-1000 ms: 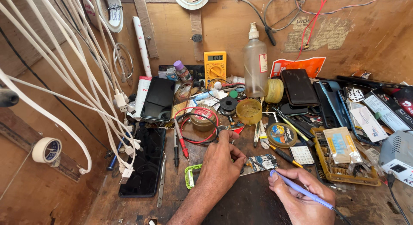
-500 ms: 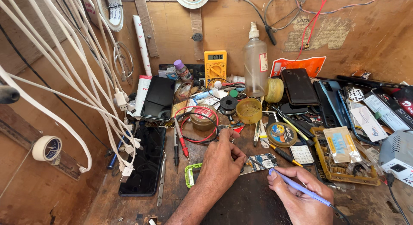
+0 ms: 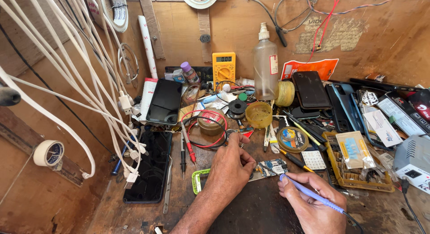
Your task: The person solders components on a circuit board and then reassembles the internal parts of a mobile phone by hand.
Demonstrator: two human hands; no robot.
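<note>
My left hand (image 3: 230, 167) rests on the wooden bench, its fingers pressing down on a small circuit board (image 3: 272, 167) that lies beside a green-edged phone frame (image 3: 195, 181). My right hand (image 3: 311, 203) grips a slim violet soldering iron (image 3: 309, 193) like a pen. Its tip points at the right end of the board. The iron's cable runs off toward the lower right.
A black phone (image 3: 150, 171) lies face up at the left, another (image 3: 165, 101) leans behind it. Red and black probe leads (image 3: 188, 146), a yellow multimeter (image 3: 223, 68), a plastic bottle (image 3: 265, 66), solder spools, tape rolls, phone cases and a wicker tray (image 3: 356, 173) crowd the bench. White cables (image 3: 80, 86) hang at left.
</note>
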